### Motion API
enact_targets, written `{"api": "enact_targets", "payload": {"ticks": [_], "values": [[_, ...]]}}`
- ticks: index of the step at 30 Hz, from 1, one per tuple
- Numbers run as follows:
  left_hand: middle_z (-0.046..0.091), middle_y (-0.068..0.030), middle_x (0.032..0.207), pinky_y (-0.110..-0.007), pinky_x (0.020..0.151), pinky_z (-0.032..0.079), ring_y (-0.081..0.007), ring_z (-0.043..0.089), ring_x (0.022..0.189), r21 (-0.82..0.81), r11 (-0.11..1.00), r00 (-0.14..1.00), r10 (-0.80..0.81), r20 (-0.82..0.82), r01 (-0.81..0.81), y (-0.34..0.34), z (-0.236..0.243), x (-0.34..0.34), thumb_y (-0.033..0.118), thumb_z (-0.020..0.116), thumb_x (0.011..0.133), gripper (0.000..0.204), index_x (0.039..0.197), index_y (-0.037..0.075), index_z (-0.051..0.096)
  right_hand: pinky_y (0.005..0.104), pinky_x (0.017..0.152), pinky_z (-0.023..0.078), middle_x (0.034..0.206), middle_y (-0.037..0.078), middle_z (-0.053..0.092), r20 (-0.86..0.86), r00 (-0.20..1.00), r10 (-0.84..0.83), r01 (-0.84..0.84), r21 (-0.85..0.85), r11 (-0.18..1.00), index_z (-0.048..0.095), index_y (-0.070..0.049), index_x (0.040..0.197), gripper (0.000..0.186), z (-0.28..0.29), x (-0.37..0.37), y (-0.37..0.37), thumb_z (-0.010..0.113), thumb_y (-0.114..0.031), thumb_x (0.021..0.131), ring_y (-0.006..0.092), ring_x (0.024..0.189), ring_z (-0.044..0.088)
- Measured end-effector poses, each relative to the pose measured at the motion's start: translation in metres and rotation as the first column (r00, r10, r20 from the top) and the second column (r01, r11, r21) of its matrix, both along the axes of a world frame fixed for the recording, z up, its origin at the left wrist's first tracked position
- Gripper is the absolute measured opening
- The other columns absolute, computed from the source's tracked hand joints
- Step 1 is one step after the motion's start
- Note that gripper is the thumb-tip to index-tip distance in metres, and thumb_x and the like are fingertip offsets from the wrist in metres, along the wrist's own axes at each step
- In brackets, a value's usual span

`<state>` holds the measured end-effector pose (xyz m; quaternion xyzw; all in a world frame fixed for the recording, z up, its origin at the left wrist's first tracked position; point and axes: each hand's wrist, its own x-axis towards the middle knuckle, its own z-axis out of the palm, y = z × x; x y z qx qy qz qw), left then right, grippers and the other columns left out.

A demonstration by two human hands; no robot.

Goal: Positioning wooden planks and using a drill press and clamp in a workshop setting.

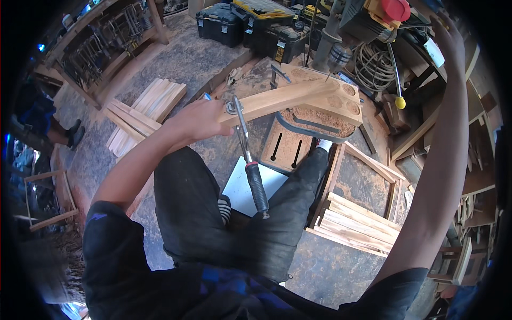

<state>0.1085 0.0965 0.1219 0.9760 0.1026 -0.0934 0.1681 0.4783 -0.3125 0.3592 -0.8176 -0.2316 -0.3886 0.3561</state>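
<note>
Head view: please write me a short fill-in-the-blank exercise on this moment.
The left hand holds a bar made of ____.
The clamp has a dark handle with a ____ collar.
The knob ending the lever is coloured ____.
The sock is patterned with black-and-white ____.

Missing words: wood; red; yellow; stripes.

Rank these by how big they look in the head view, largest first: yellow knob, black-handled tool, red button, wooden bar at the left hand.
1. Wooden bar
2. Black-handled tool
3. Red button
4. Yellow knob
</note>
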Motion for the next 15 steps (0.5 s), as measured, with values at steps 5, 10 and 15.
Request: {"api": "enact_targets", "payload": {"ticks": [5,10,15], "values": [[0.068,-0.0282,0.109,-0.047,0.095,0.048,-0.0409,0.065,0.109,0.009,1.000,1.000,0.016,-0.009,-0.016,-0.001,0.000,-0.001,0.040,0.077,0.076,0.065,0.118,-0.007,0.062,0.0317,0.083,0.054,0.109,0.009,0.074,0.134,0.975,-0.177,0.205,-0.234,0.950,0.064,-0.027,0.138,0.044,0.007,0.017,-0.015,0.065,-0.044,0.097,0.0160,0.094,0.072],[0.068,-0.0268,0.106,-0.047,0.091,0.049,-0.0390,0.066,0.107,0.020,1.000,1.000,0.008,0.028,-0.009,0.000,-0.002,-0.001,0.045,0.076,0.078,0.061,0.111,-0.005,0.065,0.0331,0.083,0.054,0.106,0.009,0.074,0.163,0.974,-0.158,0.198,-0.265,0.944,0.064,-0.027,0.137,0.044,0.009,0.020,-0.019,0.065,-0.046,0.096,0.0166,0.094,0.073],[0.068,-0.0277,0.107,-0.047,0.091,0.049,-0.0395,0.066,0.107,0.006,1.000,1.000,0.019,0.012,-0.019,0.000,-0.002,0.001,0.042,0.076,0.077,0.062,0.114,-0.006,0.064,0.0314,0.083,0.054,0.105,0.008,0.074,0.166,0.974,-0.154,0.195,-0.271,0.943,0.064,-0.028,0.137,0.045,0.011,0.026,-0.023,0.064,-0.048,0.097,0.0150,0.093,0.073]]}}
